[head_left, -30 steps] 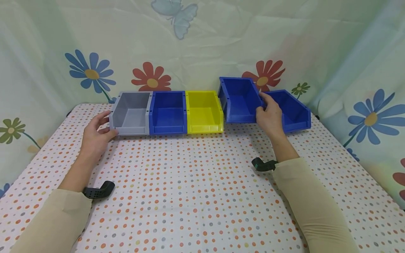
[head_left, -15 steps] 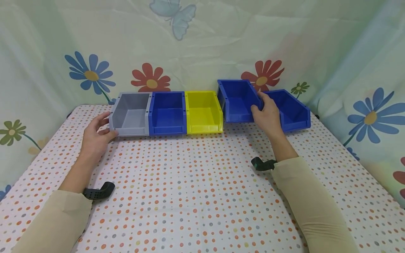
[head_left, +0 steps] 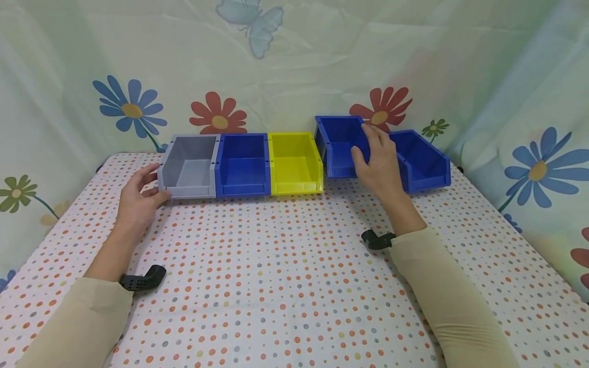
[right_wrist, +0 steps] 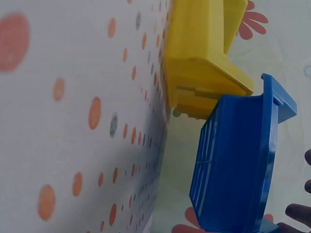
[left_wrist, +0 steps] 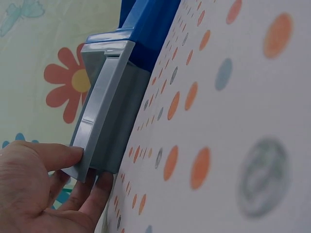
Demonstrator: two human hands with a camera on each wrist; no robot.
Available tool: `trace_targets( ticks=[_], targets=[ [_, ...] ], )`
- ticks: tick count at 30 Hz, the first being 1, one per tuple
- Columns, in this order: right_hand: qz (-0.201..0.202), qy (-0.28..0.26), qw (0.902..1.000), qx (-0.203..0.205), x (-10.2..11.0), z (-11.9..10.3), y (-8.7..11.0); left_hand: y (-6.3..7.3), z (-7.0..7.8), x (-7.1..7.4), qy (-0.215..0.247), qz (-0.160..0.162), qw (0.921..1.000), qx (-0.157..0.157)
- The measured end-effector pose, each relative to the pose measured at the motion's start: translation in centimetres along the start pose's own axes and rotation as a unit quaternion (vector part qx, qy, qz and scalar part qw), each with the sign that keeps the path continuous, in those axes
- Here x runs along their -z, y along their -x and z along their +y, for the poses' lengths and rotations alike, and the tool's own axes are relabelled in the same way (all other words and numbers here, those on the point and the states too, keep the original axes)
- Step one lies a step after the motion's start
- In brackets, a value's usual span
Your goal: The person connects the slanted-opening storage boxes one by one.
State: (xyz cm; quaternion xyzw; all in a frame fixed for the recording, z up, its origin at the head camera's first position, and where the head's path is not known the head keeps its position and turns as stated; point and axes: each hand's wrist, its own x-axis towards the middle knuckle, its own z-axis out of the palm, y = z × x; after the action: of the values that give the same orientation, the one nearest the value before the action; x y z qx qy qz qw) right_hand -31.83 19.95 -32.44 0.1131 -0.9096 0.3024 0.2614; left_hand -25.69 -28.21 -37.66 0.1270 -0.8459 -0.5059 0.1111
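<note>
At the left end of the row, a grey storage bin (head_left: 190, 161) stands with its low front facing me. My left hand (head_left: 138, 202) pinches its front left corner, thumb on the front lip and fingers against the side, as the left wrist view shows. A blue bin (head_left: 243, 163) and a yellow bin (head_left: 296, 163) follow side by side. To their right, another blue bin (right_wrist: 233, 160) sits higher, raised off the tablecloth at the yellow bin's side. Above its right wall is my right hand (head_left: 379, 166), fingers extended and spread; the hand covers part of that wall.
One more blue bin (head_left: 421, 158) stands angled at the right end, beyond my right hand. The table wears a dotted cloth (head_left: 262, 286). A flowered curtain (head_left: 285, 66) hangs behind and around it.
My right hand has loosened from the raised blue bin's right wall and shifted left over it, fingers straightening. That bin has moved slightly left and down. My left hand stays on the grey bin.
</note>
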Motion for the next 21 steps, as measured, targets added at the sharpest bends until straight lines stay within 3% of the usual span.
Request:
trace_targets(
  ticks=[9, 14, 21],
  targets=[
    [-0.051, 0.058, 0.9960, 0.045, -0.4, -0.5, -0.1, 0.0, 0.0, 0.1, 0.001, 0.001, 1.0000, -0.003],
    [-0.075, 0.065, 0.9922, 0.077, -0.7, -0.7, -0.2, 0.0, 0.0, 0.1, 0.003, 0.000, 1.0000, -0.002],
    [-0.095, 0.045, 0.9926, 0.061, -1.2, -1.2, -0.2, 0.0, 0.0, 0.0, 0.007, 0.000, 1.0000, -0.002]
  ],
)
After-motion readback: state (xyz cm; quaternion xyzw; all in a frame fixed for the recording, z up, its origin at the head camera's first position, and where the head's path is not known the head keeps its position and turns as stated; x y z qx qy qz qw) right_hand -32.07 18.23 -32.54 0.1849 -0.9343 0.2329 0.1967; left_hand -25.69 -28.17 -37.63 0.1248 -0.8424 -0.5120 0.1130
